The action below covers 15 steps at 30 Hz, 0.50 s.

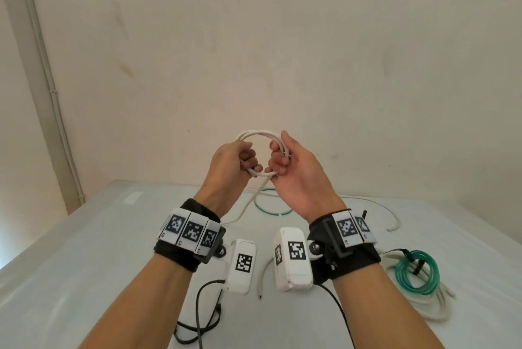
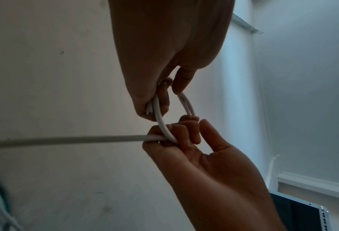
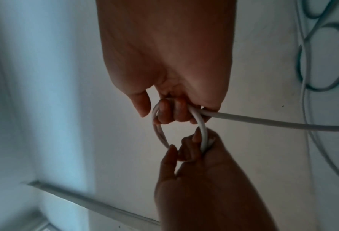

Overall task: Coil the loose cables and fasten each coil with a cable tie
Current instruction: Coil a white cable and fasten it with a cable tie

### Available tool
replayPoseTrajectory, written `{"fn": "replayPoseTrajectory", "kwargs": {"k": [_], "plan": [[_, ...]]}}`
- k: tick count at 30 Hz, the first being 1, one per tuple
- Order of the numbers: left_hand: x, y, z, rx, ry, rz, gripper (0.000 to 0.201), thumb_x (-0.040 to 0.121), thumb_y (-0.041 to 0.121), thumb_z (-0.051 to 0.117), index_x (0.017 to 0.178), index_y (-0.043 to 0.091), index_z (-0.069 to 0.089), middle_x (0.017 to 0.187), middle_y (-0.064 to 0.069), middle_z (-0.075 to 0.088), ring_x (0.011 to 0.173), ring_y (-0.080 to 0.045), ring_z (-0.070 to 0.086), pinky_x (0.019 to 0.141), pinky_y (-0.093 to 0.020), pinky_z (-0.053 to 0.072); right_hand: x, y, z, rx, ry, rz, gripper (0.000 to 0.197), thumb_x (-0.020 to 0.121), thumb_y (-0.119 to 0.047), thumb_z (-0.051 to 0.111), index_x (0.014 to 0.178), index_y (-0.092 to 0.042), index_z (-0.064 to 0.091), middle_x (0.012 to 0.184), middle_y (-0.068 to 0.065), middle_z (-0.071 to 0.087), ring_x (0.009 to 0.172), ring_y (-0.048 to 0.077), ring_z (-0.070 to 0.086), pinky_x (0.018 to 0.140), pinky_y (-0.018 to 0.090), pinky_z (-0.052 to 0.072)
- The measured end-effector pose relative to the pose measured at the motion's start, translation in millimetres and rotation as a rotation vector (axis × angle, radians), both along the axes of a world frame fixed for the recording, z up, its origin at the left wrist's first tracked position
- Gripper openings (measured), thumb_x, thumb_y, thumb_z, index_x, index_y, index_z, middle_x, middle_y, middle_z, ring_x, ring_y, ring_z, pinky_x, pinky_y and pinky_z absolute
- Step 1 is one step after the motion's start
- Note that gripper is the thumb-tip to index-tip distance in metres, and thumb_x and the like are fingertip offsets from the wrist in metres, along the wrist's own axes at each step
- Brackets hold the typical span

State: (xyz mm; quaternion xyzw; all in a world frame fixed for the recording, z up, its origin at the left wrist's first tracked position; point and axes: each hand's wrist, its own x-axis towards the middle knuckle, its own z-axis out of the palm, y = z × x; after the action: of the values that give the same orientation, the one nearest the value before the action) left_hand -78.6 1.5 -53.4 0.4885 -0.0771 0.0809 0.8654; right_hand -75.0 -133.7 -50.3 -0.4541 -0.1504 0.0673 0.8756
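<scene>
Both hands are raised above the table and hold a small coil of white cable (image 1: pixel 260 134) between them. My left hand (image 1: pixel 248 156) grips the coil's left side with curled fingers; the cable's cut end (image 2: pixel 149 111) sticks out under its fingers. My right hand (image 1: pixel 278 159) curls its fingers through the right side of the coil (image 3: pixel 203 129). The loose tail (image 1: pixel 248 201) leaves the bottom of the coil at my right hand and hangs down to the table. The tail shows as a long straight run in both wrist views (image 2: pixel 65 139) (image 3: pixel 263 123).
On the white table (image 1: pixel 84 264), a coiled green cable (image 1: pixel 418 269) with a dark tie lies on white cable at the right. A loose green loop (image 1: pixel 271 207) and a white cable (image 1: pixel 389 215) lie farther back. A short cable piece (image 1: pixel 262 272) and black leads (image 1: pixel 203 309) lie near me.
</scene>
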Motion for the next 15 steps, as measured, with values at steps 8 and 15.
{"fn": "replayPoseTrajectory", "kwargs": {"k": [8,15], "plan": [[5,-14,-6,0.473,0.182,0.077,0.025,0.107,0.031,0.049,0.087,0.016,0.05,0.073,0.0,0.051,0.071,-0.018,0.047,0.073,-0.036,0.039,6,-7,-6,0.049,-0.049,-0.181,0.03,0.105,-0.026,0.058,0.077,-0.015,0.056,0.066,-0.005,0.043,0.056,0.01,0.024,0.062,0.028,0.029],[13,-14,-3,0.232,0.214,0.0,0.023,0.104,0.017,0.049,0.082,0.014,0.048,0.07,-0.003,0.042,0.06,-0.016,0.038,0.059,-0.029,0.033,9,-10,-10,-0.104,-0.115,-0.225,0.035,0.107,-0.029,0.055,0.075,-0.014,0.052,0.064,-0.004,0.033,0.055,0.012,0.026,0.061,0.029,0.03]]}}
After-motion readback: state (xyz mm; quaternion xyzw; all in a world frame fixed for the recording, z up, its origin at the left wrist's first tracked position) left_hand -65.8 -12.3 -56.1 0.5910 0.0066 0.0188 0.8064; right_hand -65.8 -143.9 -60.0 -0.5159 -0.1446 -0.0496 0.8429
